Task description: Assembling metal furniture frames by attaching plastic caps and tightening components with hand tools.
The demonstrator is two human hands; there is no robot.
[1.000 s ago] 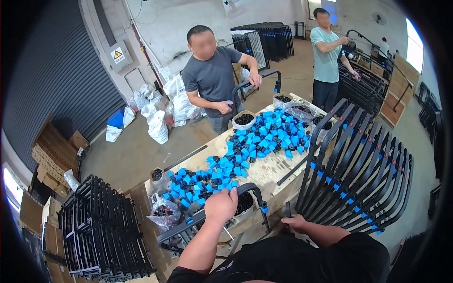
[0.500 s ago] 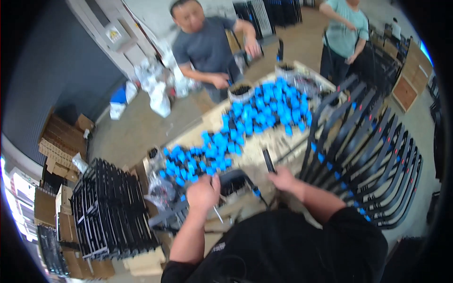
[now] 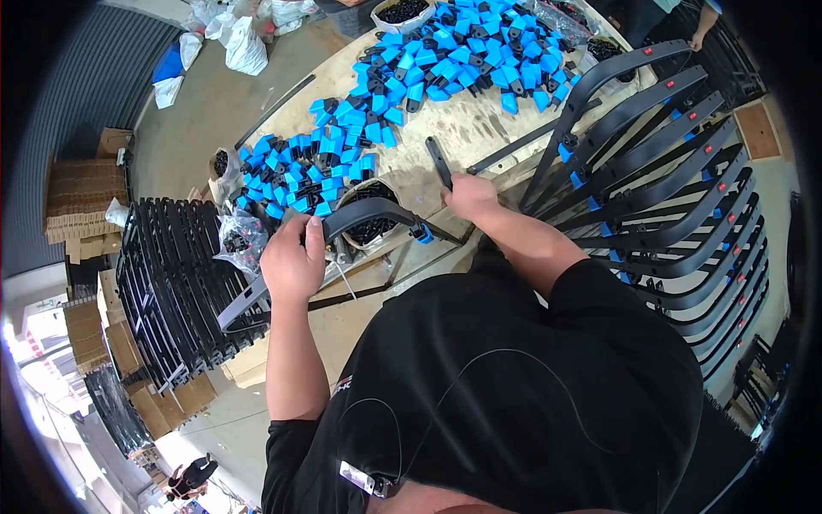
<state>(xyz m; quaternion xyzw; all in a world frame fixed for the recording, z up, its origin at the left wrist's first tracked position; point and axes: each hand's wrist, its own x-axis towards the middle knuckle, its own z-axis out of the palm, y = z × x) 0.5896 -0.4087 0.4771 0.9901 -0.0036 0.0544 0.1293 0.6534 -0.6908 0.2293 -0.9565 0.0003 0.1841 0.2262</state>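
My left hand [image 3: 291,261] is closed round a black curved tubular frame [image 3: 370,208], whose bend reaches right toward a small blue clip [image 3: 421,232]. My right hand [image 3: 471,197] grips the lower end of a flat black bar [image 3: 437,159], which points up and away over the table. Whether that bar joins the curved frame cannot be made out. Past both hands lies a long heap of blue-and-black plastic pieces [image 3: 445,56]. Partly behind the curved frame stands a tub of small black parts [image 3: 368,231].
A row of curved black frames [image 3: 685,197] with blue clips leans close by on the right. Stacked black frames [image 3: 184,283] stand left of the wooden table [image 3: 402,163]. A co-worker's hand [image 3: 698,39] shows at the upper right; cartons [image 3: 81,201] are piled far left.
My view has tipped downward, so the co-workers have mostly left the picture and the table sits higher in it. Both hands keep their holds.
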